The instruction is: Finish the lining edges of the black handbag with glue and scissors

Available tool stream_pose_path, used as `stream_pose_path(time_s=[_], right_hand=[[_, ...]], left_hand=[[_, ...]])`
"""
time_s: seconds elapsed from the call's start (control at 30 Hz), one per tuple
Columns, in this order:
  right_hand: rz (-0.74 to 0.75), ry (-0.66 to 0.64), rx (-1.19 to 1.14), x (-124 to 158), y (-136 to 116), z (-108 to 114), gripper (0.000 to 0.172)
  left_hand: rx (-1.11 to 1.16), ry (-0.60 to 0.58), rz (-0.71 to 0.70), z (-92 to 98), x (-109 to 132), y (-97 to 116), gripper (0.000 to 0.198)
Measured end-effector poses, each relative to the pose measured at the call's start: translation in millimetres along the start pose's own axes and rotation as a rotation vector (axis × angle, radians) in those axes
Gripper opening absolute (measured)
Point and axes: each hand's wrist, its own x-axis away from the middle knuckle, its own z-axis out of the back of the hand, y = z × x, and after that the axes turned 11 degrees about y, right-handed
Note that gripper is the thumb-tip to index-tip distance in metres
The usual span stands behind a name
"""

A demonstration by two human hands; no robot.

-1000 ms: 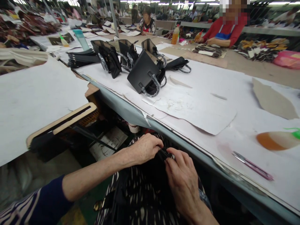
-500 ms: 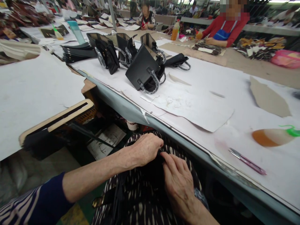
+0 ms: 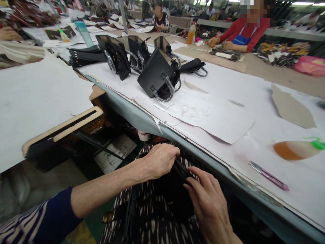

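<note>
A black handbag (image 3: 171,189) lies across my lap over patterned cloth, much of it in shadow. My left hand (image 3: 162,161) is closed in a pinch on the far end of the bag's top edge. Lower and to the right, my right hand (image 3: 209,198) grips the same edge between thumb and fingers. A stretch of dark edging shows between the two hands. Gold-coloured hardware (image 3: 108,217) hangs at the bag's left side. On the table in front stand several similar black handbags (image 3: 156,73), their handles wrapped in clear plastic.
Thread snips (image 3: 269,175) and an orange-filled bottle (image 3: 291,149) lie on the white table (image 3: 215,98) at right. A slotted wooden frame (image 3: 63,128) juts out at left. Black pieces (image 3: 85,56) are stacked behind. A co-worker in a red top (image 3: 259,28) sits across the table.
My right hand has slid down and right along the bag's edge, away from my left hand, uncovering more edging. My left hand keeps its pinch. A co-worker's hand has appeared at far left.
</note>
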Motion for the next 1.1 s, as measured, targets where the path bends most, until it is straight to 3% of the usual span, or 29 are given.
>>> stream_pose_path(time_s=[0.13,0.23,0.47,0.9,1.03,1.1], right_hand=[[-0.130,0.002,-0.005,9.0,8.1,8.0,0.018],[-0.169,0.007,-0.055,11.6,10.3,9.1,0.017],[-0.148,0.045,-0.134,12.0,7.9,4.4,0.014],[-0.080,-0.005,-0.031,25.0,16.7,1.2,0.026],[-0.026,0.022,0.002,20.9,16.8,2.5,0.028],[0.019,0.029,0.027,18.8,17.7,3.0,0.028]], left_hand=[[0.066,0.042,-0.002,4.0,4.7,0.5,0.022],[0.126,0.044,-0.079,9.1,7.6,4.3,0.024],[-0.007,-0.080,-0.269,12.1,16.0,9.8,0.028],[-0.095,-0.107,-0.318,8.4,24.3,8.5,0.020],[0.032,-0.070,-0.261,11.0,24.5,6.1,0.025],[0.108,-0.031,-0.166,14.2,22.6,4.8,0.025]])
